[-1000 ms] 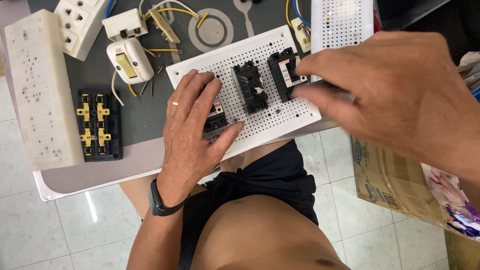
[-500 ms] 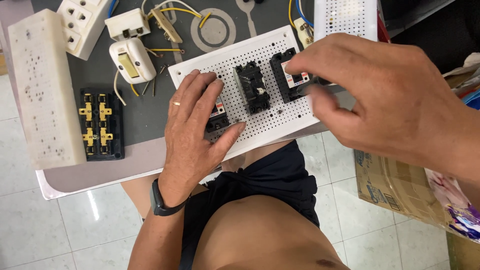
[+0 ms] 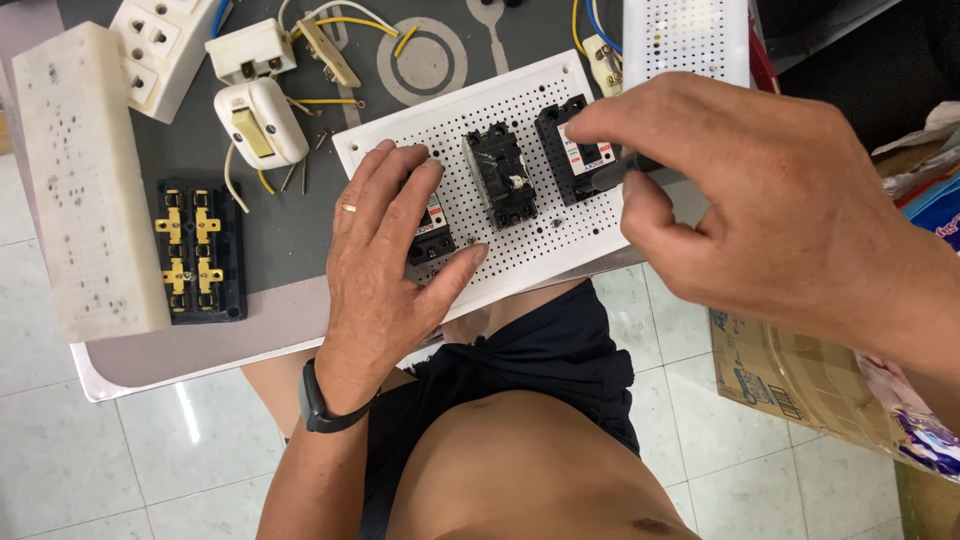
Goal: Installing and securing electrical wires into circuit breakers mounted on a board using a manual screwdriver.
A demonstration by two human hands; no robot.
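A white perforated board [image 3: 470, 115] lies on a dark table with three black breakers on it. My left hand [image 3: 385, 255] rests flat on the board, covering the left breaker [image 3: 432, 235] and pressing it down. The middle breaker [image 3: 500, 175] stands uncovered. My right hand [image 3: 760, 200] pinches a dark tool handle [image 3: 625, 172] whose tip is at the right breaker [image 3: 575, 150]; the tip itself is hidden by my fingers.
A long white perforated box [image 3: 85, 180] and a black terminal block with brass contacts [image 3: 200, 250] lie at the left. White sockets [image 3: 160, 45], a switch [image 3: 258, 125] and loose yellow wires sit behind. A second perforated board [image 3: 685, 35] is at the back right, a cardboard box [image 3: 790, 370] on the floor.
My right hand has shifted slightly left and closer to the right breaker with the tool. My left hand stays on the left breaker.
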